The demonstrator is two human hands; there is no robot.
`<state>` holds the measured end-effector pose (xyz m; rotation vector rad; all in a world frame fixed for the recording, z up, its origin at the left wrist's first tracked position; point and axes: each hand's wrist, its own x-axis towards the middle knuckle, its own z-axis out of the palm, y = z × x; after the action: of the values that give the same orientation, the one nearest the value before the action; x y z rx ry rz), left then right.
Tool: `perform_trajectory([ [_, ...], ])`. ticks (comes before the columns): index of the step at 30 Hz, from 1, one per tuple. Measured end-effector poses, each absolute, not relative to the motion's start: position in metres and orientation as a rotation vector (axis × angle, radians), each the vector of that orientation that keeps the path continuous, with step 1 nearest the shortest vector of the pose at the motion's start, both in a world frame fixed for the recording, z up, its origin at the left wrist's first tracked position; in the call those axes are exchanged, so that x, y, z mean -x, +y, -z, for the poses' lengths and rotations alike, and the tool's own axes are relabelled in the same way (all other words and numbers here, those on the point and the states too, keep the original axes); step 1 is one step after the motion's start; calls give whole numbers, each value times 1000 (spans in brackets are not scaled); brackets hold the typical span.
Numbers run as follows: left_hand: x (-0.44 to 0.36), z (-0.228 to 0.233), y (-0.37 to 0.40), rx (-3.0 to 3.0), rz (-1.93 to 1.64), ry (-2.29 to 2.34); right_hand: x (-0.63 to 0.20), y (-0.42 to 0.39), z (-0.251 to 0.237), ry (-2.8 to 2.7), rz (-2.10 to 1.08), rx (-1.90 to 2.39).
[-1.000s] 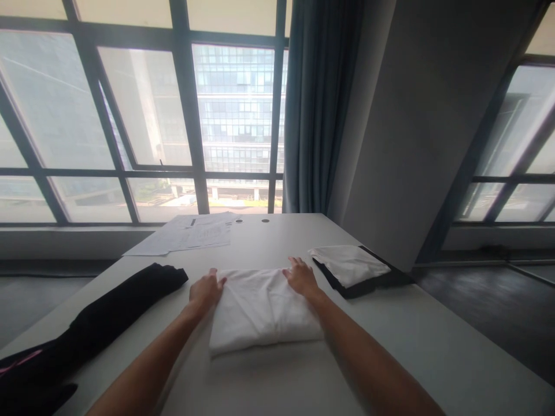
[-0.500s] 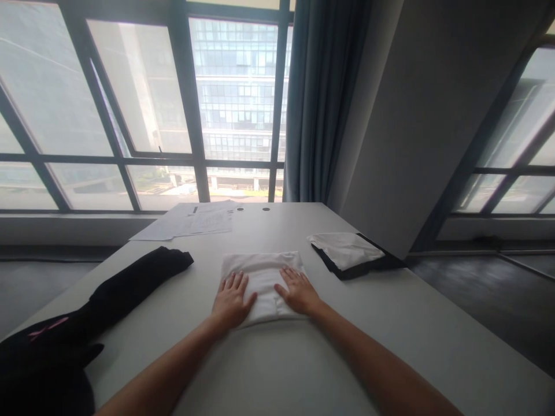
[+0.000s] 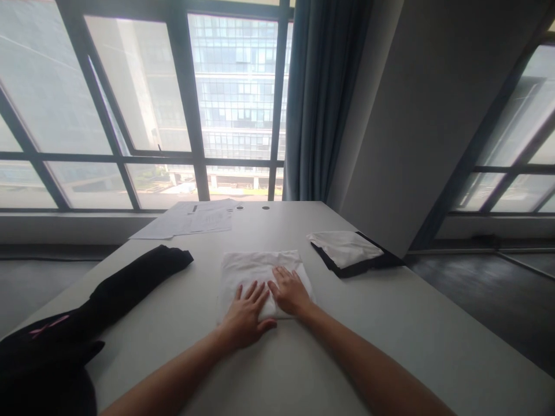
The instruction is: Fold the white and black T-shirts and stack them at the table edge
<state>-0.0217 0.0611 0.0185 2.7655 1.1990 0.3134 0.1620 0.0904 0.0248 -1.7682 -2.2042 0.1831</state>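
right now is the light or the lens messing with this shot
Head view: strong backlight from the tall windows leaves the long black garment nearly detailless; the wide lens tilts the grey pillar; both hands on the folded white cloth stay sharp.

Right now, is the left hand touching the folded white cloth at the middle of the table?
Touching. In the head view the left hand lies flat, palm down, fingers spread on the near edge of the folded white cloth, beside the right hand.

You have bare table (image 3: 277, 370) near you; black garment (image 3: 130, 283) blocks left, folded stack (image 3: 347, 249) blocks right.
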Motion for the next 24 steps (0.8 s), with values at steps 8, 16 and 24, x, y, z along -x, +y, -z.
perform_trajectory([
  [8,74,-21,68,-2792,-402,903,-216,63,-21,-2382,-228,1146],
  [16,111,-26,61,-2932,-630,811,-252,34,-26,-2398,-142,1078],
  [24,127,-39,73,-3021,-689,672,-270,38,-39,-2646,279,1098],
])
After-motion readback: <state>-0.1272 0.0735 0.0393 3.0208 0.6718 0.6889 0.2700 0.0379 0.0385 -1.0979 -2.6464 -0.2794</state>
